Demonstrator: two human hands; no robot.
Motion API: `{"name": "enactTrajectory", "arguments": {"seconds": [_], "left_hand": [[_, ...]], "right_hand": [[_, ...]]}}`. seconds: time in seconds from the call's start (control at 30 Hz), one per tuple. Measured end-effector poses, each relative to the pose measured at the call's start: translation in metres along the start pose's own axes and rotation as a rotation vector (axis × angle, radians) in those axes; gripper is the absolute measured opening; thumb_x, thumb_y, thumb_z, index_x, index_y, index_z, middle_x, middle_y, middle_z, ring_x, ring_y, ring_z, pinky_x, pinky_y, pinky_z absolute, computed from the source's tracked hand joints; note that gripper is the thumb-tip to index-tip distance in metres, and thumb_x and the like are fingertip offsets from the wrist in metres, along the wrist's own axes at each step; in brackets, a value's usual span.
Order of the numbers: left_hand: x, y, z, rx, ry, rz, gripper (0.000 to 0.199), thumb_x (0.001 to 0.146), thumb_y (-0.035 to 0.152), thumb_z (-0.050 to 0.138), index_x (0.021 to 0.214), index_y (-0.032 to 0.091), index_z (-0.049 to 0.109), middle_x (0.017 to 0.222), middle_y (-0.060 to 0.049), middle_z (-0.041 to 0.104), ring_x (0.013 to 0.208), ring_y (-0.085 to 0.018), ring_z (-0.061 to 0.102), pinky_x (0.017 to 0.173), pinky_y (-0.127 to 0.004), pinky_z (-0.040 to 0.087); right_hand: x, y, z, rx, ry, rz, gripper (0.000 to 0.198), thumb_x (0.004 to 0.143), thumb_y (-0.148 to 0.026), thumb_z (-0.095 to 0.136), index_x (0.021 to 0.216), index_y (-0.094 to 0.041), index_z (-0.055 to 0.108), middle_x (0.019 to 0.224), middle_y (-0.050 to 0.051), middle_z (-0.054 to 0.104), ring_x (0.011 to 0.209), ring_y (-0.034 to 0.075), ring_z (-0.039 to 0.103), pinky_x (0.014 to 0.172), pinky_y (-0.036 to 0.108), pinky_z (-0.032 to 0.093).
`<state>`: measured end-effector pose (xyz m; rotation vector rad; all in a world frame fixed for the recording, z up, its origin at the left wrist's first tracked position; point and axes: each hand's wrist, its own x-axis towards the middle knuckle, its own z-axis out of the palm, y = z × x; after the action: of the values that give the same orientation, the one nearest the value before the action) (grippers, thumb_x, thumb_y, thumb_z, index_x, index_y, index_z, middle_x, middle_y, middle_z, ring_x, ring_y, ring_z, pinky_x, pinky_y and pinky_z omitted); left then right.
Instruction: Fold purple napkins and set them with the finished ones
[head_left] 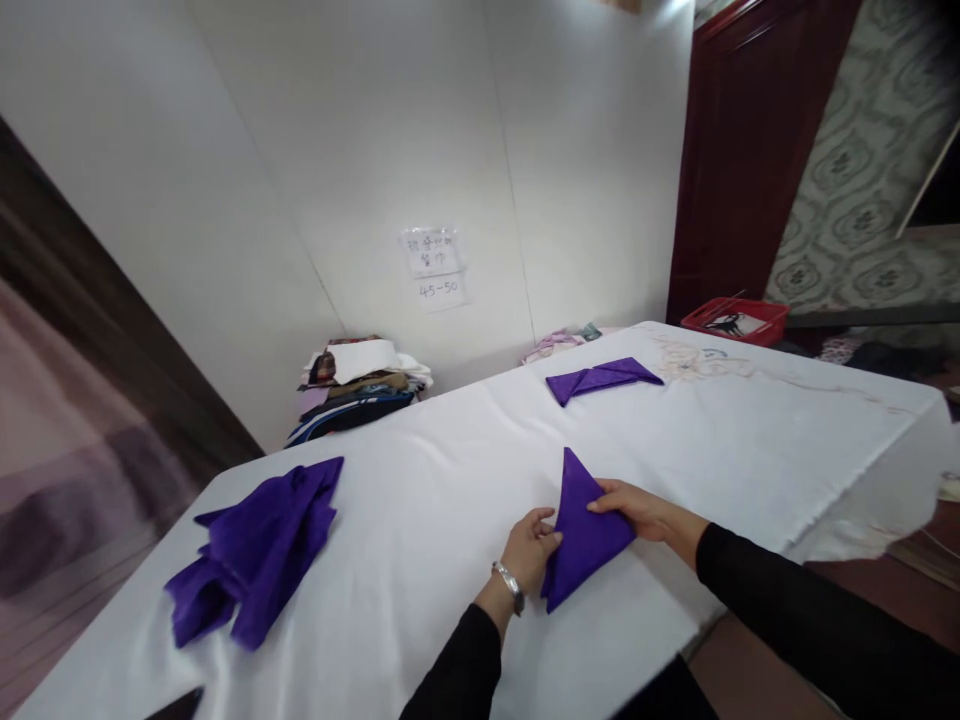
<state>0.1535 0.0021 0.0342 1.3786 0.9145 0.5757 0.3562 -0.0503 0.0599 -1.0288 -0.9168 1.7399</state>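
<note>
Taking the cloth in your hands as the dial's centre, you have a smooth white tablecloth (420, 520) with a soft sheen and light ripples under you, its brownish floral pattern (697, 360) at one o'clock. At nine o'clock lies a loose, crumpled purple heap (262, 555) with pointed corners; at twelve, a flat purple strip (607, 376) with slanted folds; at ten, a stack of mixed fabrics (356, 385); at one, beyond the pattern, a red basket (735, 320). On the pale wall at eleven, a paper sign (435, 265) carries handwritten Chinese characters, too faint to read surely, above "45-50". Your folded purple cloth (589, 535) sits between your hands over the tablecloth: deep purple, layered, roughly triangular, its sharp tip pointing to twelve. Your right hand (628, 507) pinches its right edge, thumb on top. Your left hand (529, 552) is curled narrow at the left edge; you cannot tell whether it grips.
</note>
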Motion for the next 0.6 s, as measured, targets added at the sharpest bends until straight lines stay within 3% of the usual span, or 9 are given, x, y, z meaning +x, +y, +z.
{"name": "enactTrajectory", "arguments": {"seconds": [0.07,0.17,0.27,0.4,0.5,0.6], "left_hand": [[0.008,-0.002,-0.001,0.191,0.084,0.041,0.036,0.072,0.023,0.056,0.107,0.017,0.054,0.076,0.0,0.062,0.063,-0.011,0.056,0.062,-0.026,0.046],[0.012,-0.009,-0.003,0.576,0.196,0.2,0.032,0.076,0.022,0.047,0.107,0.02,0.056,0.095,-0.005,0.064,0.088,-0.018,0.058,0.081,-0.033,0.046],[0.009,-0.015,-0.005,0.867,0.194,0.354,0.031,0.077,0.018,0.042,0.101,0.023,0.06,0.107,-0.005,0.061,0.104,-0.021,0.051,0.095,-0.04,0.038],[0.008,-0.022,-0.007,1.002,0.146,0.405,0.032,0.081,0.02,0.038,0.103,0.027,0.061,0.113,-0.005,0.058,0.108,-0.022,0.049,0.096,-0.042,0.038],[0.016,-0.036,-0.012,1.055,0.135,0.437,0.031,0.08,0.022,0.043,0.105,0.028,0.06,0.112,-0.007,0.06,0.106,-0.022,0.051,0.092,-0.04,0.042],[0.026,-0.056,-0.017,1.079,0.198,0.573,0.03,0.076,0.019,0.049,0.101,0.027,0.062,0.106,-0.006,0.063,0.1,-0.021,0.056,0.085,-0.038,0.046]], "right_hand": [[0.0,-0.008,-0.02,0.004,0.093,-0.045,0.042,0.063,-0.019,0.067,0.104,-0.017,0.057,0.092,0.007,0.07,0.078,0.021,0.066,0.079,0.038,0.05],[0.002,-0.027,-0.06,0.033,0.264,-0.131,0.04,0.067,-0.02,0.064,0.106,-0.019,0.055,0.094,0.008,0.069,0.08,0.023,0.066,0.08,0.039,0.05],[0.013,-0.047,-0.104,0.141,0.466,-0.21,0.039,0.071,-0.019,0.061,0.108,-0.02,0.052,0.095,0.008,0.069,0.081,0.022,0.066,0.077,0.039,0.052],[0.046,-0.065,-0.154,0.304,0.752,-0.292,0.031,0.074,-0.014,0.057,0.104,-0.019,0.052,0.091,0.007,0.069,0.076,0.021,0.066,0.071,0.036,0.055],[0.08,-0.073,-0.179,0.35,0.836,-0.291,0.025,0.076,-0.013,0.056,0.1,-0.018,0.052,0.085,0.006,0.069,0.071,0.02,0.065,0.066,0.034,0.055],[0.114,-0.081,-0.2,0.379,0.888,-0.277,0.02,0.079,-0.014,0.054,0.099,-0.015,0.052,0.081,0.006,0.068,0.067,0.018,0.064,0.062,0.032,0.055]]}}
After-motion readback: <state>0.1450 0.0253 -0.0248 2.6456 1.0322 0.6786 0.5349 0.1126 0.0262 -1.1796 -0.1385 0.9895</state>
